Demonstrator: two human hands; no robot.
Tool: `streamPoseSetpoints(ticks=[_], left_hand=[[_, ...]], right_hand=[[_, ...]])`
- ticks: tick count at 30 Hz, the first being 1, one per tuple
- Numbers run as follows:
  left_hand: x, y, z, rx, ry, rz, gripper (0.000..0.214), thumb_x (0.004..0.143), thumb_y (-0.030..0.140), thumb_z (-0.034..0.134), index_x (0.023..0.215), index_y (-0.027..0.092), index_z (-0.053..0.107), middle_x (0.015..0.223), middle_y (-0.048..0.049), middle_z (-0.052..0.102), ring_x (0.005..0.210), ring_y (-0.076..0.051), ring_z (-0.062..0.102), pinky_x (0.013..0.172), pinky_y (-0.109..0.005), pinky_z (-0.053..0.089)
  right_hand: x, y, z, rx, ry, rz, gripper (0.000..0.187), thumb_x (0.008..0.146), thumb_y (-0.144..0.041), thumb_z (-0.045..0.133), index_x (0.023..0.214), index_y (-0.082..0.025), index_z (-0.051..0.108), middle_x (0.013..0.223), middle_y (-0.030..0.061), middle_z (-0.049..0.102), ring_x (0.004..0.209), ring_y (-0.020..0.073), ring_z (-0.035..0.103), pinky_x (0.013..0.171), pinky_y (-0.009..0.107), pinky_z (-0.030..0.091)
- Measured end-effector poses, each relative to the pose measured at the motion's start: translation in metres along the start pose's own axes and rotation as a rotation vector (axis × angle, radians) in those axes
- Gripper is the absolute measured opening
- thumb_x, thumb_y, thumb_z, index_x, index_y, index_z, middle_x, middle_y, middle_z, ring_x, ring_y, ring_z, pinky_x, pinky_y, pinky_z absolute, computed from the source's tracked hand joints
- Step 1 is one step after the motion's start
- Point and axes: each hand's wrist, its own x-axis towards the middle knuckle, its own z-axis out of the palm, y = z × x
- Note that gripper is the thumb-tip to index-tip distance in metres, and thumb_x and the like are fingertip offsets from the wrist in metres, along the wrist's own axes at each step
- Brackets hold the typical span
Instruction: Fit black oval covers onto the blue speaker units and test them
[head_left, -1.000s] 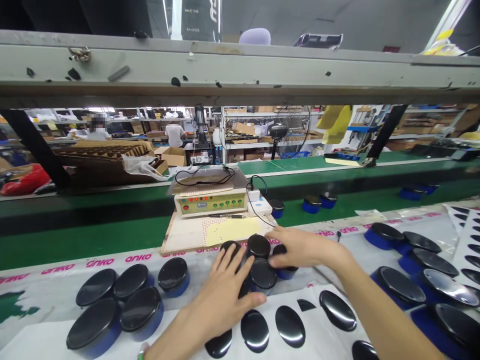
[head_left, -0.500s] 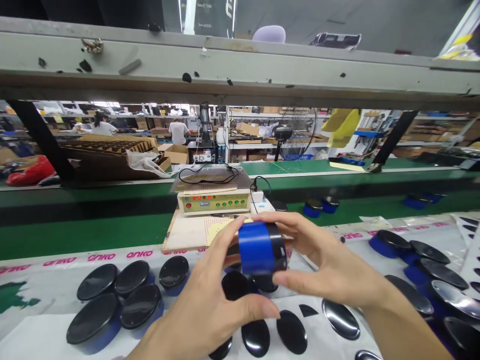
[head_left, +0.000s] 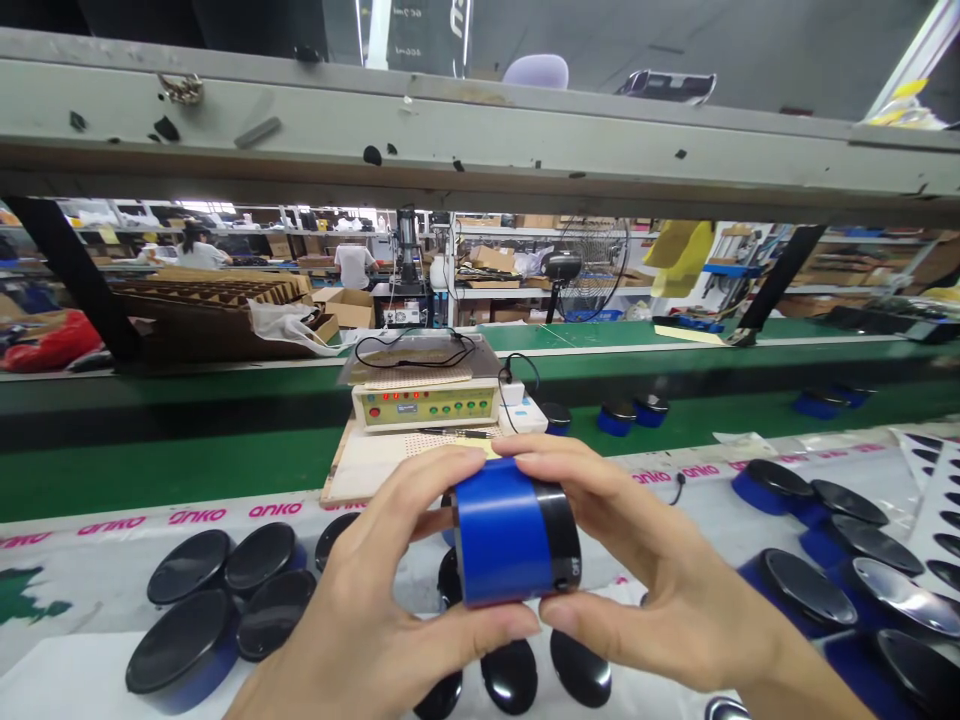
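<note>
Both my hands hold one blue cylinder with a black end [head_left: 510, 535], raised in front of me and turned on its side. My left hand [head_left: 375, 610] grips its left side, thumb below and fingers on top. My right hand [head_left: 660, 580] grips the black end on the right. Under the hands, more blue pucks with black tops [head_left: 457, 575] stand on the bench. Black glossy oval stickers [head_left: 510, 675] lie on a white sheet near me.
Several blue-and-black pucks [head_left: 202, 630] sit at the left and others [head_left: 795, 590] at the right. A beige tester box with lights [head_left: 424, 405] stands on a board behind. A green conveyor [head_left: 172, 465] carries a few pucks [head_left: 634, 412]. People work far back.
One second ago both hands rested on the pucks on the bench. They picked one up, lifted it and turned it on its side, and now it is closer to me.
</note>
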Motion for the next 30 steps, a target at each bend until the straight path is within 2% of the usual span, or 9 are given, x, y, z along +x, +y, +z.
streamPoseSetpoints(ticks=[4, 12, 18, 30], left_hand=[[-0.001, -0.001, -0.002, 0.017, -0.030, 0.008, 0.067, 0.071, 0.032, 0.079, 0.127, 0.047, 0.045, 0.133, 0.0056, 0.051, 0.120, -0.019, 0.054, 0.092, -0.025, 0.055], [-0.002, 0.000, 0.000, 0.012, -0.017, -0.019, 0.066, 0.071, 0.033, 0.079, 0.126, 0.048, 0.045, 0.133, 0.0082, 0.051, 0.118, -0.016, 0.054, 0.093, -0.021, 0.053], [-0.004, -0.002, -0.002, 0.032, -0.045, 0.001, 0.066, 0.073, 0.032, 0.078, 0.127, 0.047, 0.044, 0.135, 0.0070, 0.050, 0.120, -0.017, 0.053, 0.094, -0.023, 0.052], [-0.003, -0.003, 0.000, 0.036, -0.070, -0.030, 0.068, 0.072, 0.033, 0.078, 0.127, 0.046, 0.041, 0.134, 0.0059, 0.049, 0.120, -0.017, 0.054, 0.094, -0.024, 0.053]], right_hand=[[0.000, 0.001, 0.000, -0.010, 0.010, -0.001, 0.072, 0.079, -0.014, 0.069, 0.138, -0.039, 0.037, 0.146, 0.0030, 0.038, 0.133, 0.0266, 0.038, 0.102, 0.039, 0.046], [0.001, 0.001, -0.001, -0.026, -0.006, -0.009, 0.071, 0.080, -0.014, 0.068, 0.138, -0.039, 0.036, 0.146, 0.0018, 0.037, 0.134, 0.0249, 0.037, 0.103, 0.037, 0.045], [0.000, 0.003, -0.002, -0.001, -0.003, -0.008, 0.066, 0.083, -0.017, 0.066, 0.139, -0.038, 0.037, 0.146, 0.0031, 0.036, 0.133, 0.0271, 0.038, 0.102, 0.039, 0.045], [0.004, 0.019, 0.008, -0.068, 0.105, -0.145, 0.057, 0.082, -0.024, 0.065, 0.134, -0.034, 0.045, 0.135, 0.0071, 0.047, 0.126, 0.0291, 0.043, 0.098, 0.043, 0.047]])
